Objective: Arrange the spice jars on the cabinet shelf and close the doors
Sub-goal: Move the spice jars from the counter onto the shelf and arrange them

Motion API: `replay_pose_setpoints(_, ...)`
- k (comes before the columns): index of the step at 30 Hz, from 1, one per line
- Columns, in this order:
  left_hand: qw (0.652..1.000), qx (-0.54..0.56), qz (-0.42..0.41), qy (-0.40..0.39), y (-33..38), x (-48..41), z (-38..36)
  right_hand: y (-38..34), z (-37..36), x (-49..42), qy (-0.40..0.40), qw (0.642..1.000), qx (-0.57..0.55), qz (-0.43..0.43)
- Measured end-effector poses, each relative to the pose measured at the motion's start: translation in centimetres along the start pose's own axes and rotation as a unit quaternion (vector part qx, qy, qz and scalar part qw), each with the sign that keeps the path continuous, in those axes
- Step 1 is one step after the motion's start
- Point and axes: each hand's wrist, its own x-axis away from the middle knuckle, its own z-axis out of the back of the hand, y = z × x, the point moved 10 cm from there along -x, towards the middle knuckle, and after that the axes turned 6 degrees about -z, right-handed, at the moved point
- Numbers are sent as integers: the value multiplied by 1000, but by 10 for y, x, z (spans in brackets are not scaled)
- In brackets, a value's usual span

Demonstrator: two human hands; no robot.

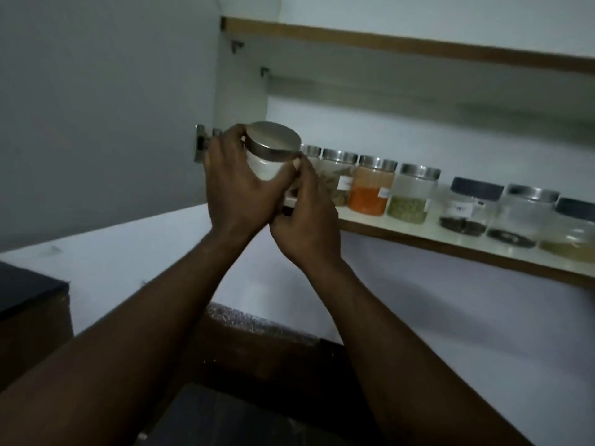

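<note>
Both hands hold a jar with white contents and a steel lid, tilted, in front of the left end of the cabinet shelf. My left hand wraps its left side and base. My right hand grips its right side, thumb up by the lid rim. On the shelf stands a row of several jars: a brown spice jar, an orange powder jar, a green seed jar, a black-lidded jar, a steel-lidded jar with dark contents, and one partly cut off at the right edge.
The left cabinet door stands open, with its hinge just behind my left hand. An upper shelf runs above. Below lie a white wall, a dark granite counter edge and a dark box at the left.
</note>
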Motion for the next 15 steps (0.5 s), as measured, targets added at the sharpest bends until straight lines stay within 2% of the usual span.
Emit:
replay_pose_setpoints(2,998,-40,41,-11,-17,-25,-10,-4,-4,-21,-16,999,38,13)
replay_pose_setpoints(6,982,-97,136,-85,-59,-39,-40,15,-5,-35,-32,992,119,35)
replay_pose_setpoints(11,977,-103,150,-113,-72,-32,-67,62,-7,-49,-78,982,169,-28)
replay_pose_setpoints(15,965,-112,167,-167,-88,-24,-84,73,-10,-46,-67,981,178,-23)
